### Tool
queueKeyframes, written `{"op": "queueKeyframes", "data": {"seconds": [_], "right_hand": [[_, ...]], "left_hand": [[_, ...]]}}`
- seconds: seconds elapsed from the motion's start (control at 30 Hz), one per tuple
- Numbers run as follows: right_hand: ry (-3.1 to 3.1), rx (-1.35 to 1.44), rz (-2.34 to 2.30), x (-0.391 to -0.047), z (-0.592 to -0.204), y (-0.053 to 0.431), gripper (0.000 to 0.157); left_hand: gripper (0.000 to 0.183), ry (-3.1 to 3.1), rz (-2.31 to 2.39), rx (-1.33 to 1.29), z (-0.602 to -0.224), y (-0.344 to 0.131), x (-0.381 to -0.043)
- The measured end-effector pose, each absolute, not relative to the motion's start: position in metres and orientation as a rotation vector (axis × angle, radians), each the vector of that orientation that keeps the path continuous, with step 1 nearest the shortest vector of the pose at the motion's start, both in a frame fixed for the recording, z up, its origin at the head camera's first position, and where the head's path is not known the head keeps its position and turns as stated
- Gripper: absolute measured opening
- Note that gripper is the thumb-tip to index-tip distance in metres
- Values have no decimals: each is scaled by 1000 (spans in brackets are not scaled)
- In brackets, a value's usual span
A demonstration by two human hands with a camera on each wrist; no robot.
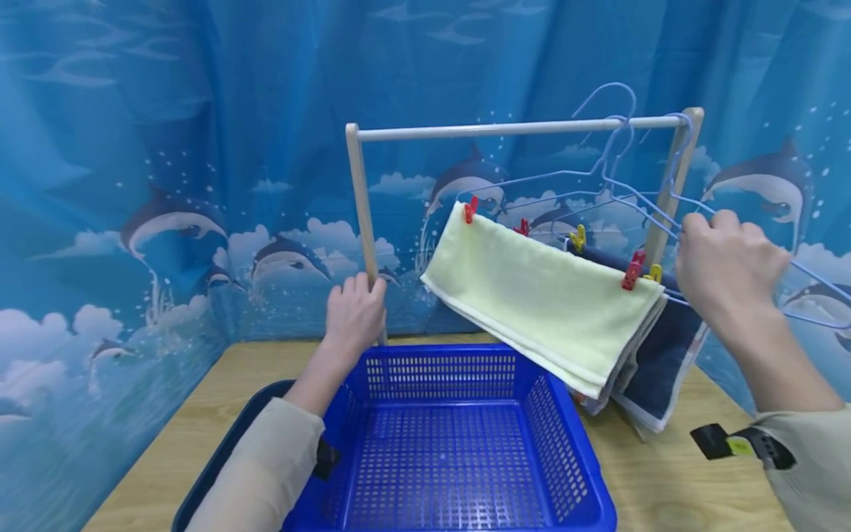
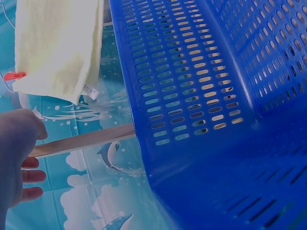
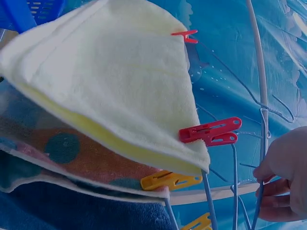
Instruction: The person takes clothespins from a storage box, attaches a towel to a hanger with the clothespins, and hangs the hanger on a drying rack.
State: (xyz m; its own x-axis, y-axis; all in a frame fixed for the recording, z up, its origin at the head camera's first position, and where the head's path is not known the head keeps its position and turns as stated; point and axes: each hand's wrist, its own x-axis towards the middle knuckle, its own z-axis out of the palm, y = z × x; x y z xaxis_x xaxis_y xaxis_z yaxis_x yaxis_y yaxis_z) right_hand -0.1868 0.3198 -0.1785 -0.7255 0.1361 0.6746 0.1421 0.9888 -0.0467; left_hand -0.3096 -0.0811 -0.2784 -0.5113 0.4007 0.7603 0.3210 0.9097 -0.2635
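My left hand (image 1: pixel 355 314) grips the left wooden post (image 1: pixel 362 199) of a drying rack; in the left wrist view its thumb and fingers lie on either side of the post (image 2: pixel 86 140). Near the rack's right end, my right hand (image 1: pixel 731 258) pinches the wire of a light blue hanger (image 1: pixel 814 273), also seen in the right wrist view (image 3: pixel 259 203). Beside it a folded pale yellow towel (image 1: pixel 538 288) hangs tilted from another hanger by red clothespins (image 1: pixel 634 270). Behind that, a dark blue towel (image 1: pixel 658 362) and a patterned towel (image 3: pixel 96 158) hang with yellow clothespins (image 3: pixel 168 180).
A white crossbar (image 1: pixel 465 131) tops the rack, hanger hooks gathered toward its right end. A blue plastic basket (image 1: pixel 565 414) stands in front on the wooden table (image 1: pixel 705 473). Left of it shows the rim of a dark container (image 1: pixel 226 451). A dolphin-print curtain (image 1: pixel 279 89) hangs behind.
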Motion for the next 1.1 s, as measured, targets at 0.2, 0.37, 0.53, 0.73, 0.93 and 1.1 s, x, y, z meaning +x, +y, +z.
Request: {"op": "queueKeyframes", "data": {"seconds": [0.2, 0.37, 0.53, 0.73, 0.93, 1.1], "right_hand": [[-2426, -188, -38, -196, -175, 311, 19], [-2428, -171, -27, -202, -176, 305, 20], [-2444, -143, -49, -205, -182, 294, 17], [-2471, -161, -66, -207, -189, 279, 10], [-2464, -162, -57, -207, -193, 274, 10], [-2453, -161, -53, -209, -199, 273, 12]], "left_hand": [[17, -2178, 104, -513, -278, -80, -309], [17, -2169, 111, -516, -278, -79, -308], [17, -2167, 94, -515, -278, -80, -308], [17, -2189, 94, -505, -276, -81, -307], [18, -2210, 100, -507, -275, -80, -305], [16, -2210, 93, -507, -276, -80, -305]]}}
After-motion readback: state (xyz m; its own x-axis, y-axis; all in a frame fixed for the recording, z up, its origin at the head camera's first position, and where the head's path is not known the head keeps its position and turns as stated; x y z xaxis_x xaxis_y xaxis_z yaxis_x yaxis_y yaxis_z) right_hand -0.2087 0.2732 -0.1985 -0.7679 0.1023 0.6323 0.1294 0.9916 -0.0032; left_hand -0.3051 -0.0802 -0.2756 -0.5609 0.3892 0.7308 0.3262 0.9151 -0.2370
